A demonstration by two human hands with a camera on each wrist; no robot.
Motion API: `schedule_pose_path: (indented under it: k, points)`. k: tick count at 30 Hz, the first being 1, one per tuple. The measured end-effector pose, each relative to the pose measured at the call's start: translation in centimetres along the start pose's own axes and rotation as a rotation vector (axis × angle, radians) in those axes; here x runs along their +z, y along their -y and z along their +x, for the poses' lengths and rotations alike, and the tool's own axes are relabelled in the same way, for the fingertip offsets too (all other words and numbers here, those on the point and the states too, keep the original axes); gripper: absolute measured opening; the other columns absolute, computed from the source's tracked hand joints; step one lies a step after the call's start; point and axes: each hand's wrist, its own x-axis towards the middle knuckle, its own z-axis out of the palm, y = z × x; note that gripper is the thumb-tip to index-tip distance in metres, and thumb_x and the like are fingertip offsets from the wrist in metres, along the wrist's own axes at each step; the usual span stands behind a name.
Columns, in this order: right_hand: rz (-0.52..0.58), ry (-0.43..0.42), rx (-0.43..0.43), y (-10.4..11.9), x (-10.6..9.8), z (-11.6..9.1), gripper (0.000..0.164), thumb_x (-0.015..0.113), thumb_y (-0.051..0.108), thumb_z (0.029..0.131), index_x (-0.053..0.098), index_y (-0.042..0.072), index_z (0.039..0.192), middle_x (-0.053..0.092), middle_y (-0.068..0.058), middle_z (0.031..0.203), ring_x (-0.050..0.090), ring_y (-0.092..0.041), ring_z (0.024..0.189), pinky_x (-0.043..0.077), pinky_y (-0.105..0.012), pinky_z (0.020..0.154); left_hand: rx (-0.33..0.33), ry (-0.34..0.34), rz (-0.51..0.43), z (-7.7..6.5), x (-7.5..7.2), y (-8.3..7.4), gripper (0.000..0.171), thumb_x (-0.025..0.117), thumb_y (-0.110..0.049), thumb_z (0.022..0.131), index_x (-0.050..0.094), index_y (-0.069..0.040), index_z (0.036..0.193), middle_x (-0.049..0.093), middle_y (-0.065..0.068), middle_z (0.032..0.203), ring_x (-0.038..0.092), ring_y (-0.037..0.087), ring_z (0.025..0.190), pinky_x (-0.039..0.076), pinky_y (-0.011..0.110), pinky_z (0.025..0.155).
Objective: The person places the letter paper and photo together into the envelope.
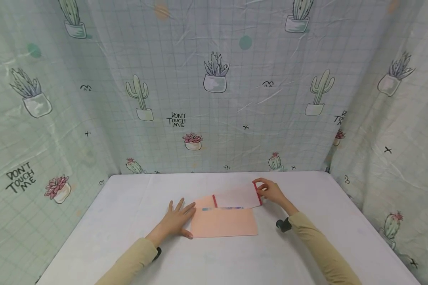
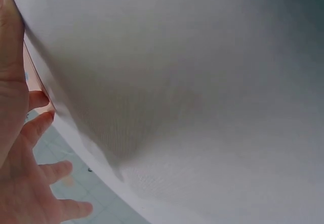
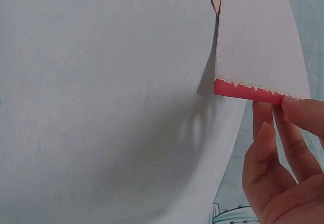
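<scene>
A peach envelope [image 1: 224,223] lies on the white table, its upper flap raised or folded back at the top left. My left hand [image 1: 174,218] is spread at the envelope's left side, fingertips and thumb touching its edge. Out of the envelope's top sticks a white lined sheet of paper [image 1: 237,198] with red borders at both ends. Between thumb and fingers, my right hand [image 1: 270,191] pinches the sheet by its right red border [image 3: 248,91], holding that end up off the table. The sheet's lower part is hidden behind the envelope's front.
Blue-purple patterned strips [image 1: 234,208] show along the envelope's top opening. A white table [image 1: 128,221] spreads around both hands. Behind and beside it hangs a cactus-print curtain [image 1: 214,118]. Dark wrist devices [image 1: 283,225] sit at the sleeve cuffs.
</scene>
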Motion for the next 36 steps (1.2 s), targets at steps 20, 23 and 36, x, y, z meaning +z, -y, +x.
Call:
schedule_pose_path:
  k: [20, 23, 36]
  points:
    - [-0.035, 0.007, -0.045, 1.6, 1.3, 0.3, 0.023, 0.055, 0.007, 0.087, 0.055, 0.003, 0.109, 0.064, -0.017, 0.086, 0.064, -0.021, 0.060, 0.048, -0.029, 0.052, 0.008, -0.008, -0.006, 0.0, 0.1, 0.3, 0.098, 0.064, -0.065, 0.057, 0.041, -0.009, 0.133, 0.031, 0.007, 0.145, 0.019, 0.045, 0.132, 0.016, 0.072, 0.094]
    - [-0.065, 0.020, -0.083, 1.7, 1.5, 0.5, 0.024, 0.054, 0.006, 0.087, 0.054, 0.004, 0.110, 0.066, -0.016, 0.084, 0.064, -0.018, 0.059, 0.048, -0.026, 0.051, -0.002, 0.001, -0.014, 0.1, 0.0, 0.3, 0.098, 0.065, -0.065, 0.057, 0.040, -0.009, 0.133, 0.031, 0.007, 0.145, 0.018, 0.044, 0.133, 0.015, 0.072, 0.094]
    - [-0.112, 0.078, -0.091, 2.2, 2.5, 1.7, 0.025, 0.054, 0.004, 0.086, 0.060, 0.011, 0.109, 0.064, -0.018, 0.094, 0.059, -0.013, 0.063, 0.048, -0.026, 0.050, 0.004, 0.017, -0.026, 0.6, -0.5, 0.2, 0.098, 0.064, -0.066, 0.057, 0.041, -0.008, 0.133, 0.033, 0.009, 0.144, 0.019, 0.045, 0.132, 0.017, 0.072, 0.094]
